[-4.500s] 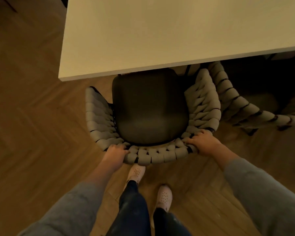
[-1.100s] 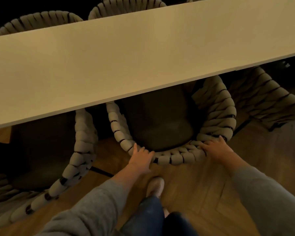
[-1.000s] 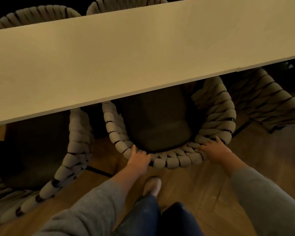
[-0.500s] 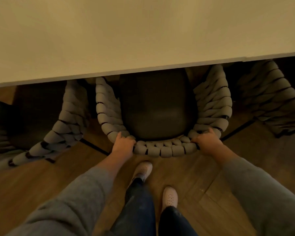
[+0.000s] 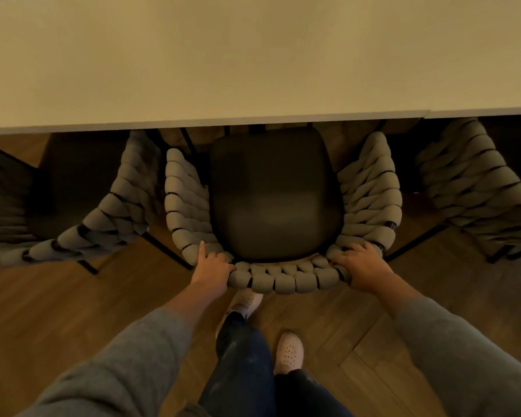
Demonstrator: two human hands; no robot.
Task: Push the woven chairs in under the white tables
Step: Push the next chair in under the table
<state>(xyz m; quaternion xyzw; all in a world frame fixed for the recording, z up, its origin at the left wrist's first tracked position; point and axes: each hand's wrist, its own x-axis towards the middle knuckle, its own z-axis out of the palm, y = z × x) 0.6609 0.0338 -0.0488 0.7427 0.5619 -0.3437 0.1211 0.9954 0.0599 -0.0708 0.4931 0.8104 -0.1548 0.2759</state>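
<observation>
Wooden floor (image 5: 73,311); woven chair (image 5: 274,203) sits half under white table (image 5: 253,55), left hand (image 5: 211,269) and right hand (image 5: 363,269) gripping its back rim, push likely unfinished.

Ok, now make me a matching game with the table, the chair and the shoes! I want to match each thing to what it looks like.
Things:
1. table
2. seat
3. chair back
4. shoe

Looks:
A. pale, with little holes
B. woven, gripped by the left hand and the right hand
C. white and flat
D. dark and smooth

Pairs: 1-C, 2-D, 3-B, 4-A
</observation>
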